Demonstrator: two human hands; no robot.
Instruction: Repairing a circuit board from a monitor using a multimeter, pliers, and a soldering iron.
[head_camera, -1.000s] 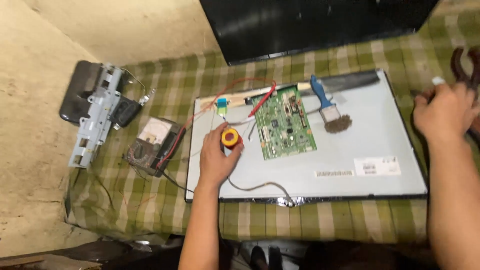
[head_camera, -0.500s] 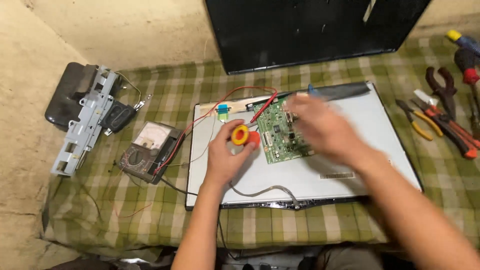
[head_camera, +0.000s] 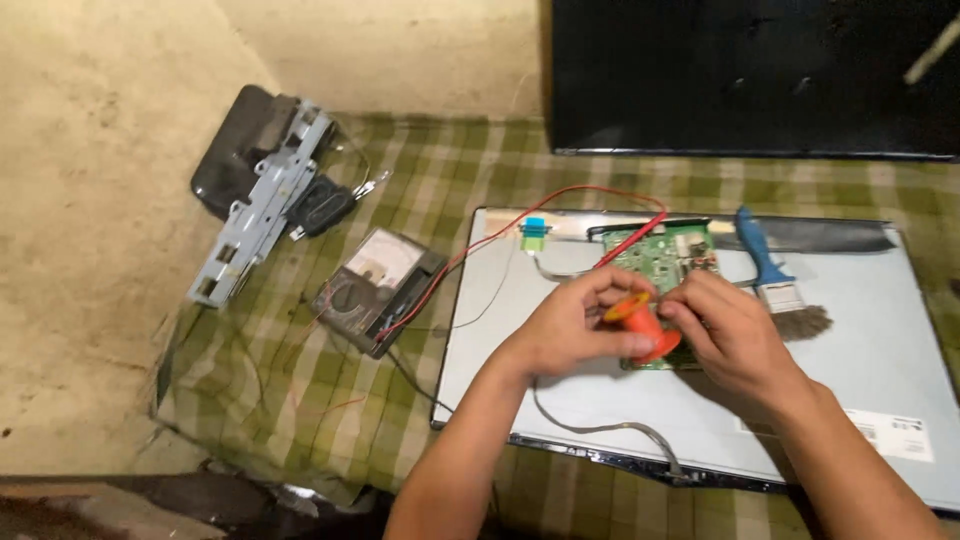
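Metal bracket (head_camera: 258, 205) on black part at the cloth's (head_camera: 300, 400) left edge, meter (head_camera: 378, 288) next, red lead (head_camera: 520, 230) running right. Left hand (head_camera: 565, 325) closed on orange spool (head_camera: 645, 325) over the panel's (head_camera: 880, 350) middle; right hand (head_camera: 730, 335) pinches at the spool, fingertips hidden. Circuit board (head_camera: 672, 255) mostly covered by hands. Brush (head_camera: 780, 285) right. Panel's right corner cut off.

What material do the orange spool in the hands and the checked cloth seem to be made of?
Orange spool: likely plastic, smooth with a slight sheen and a moulded flange. Checked cloth: woven fabric, matte, with soft wrinkles and folds at its edge.
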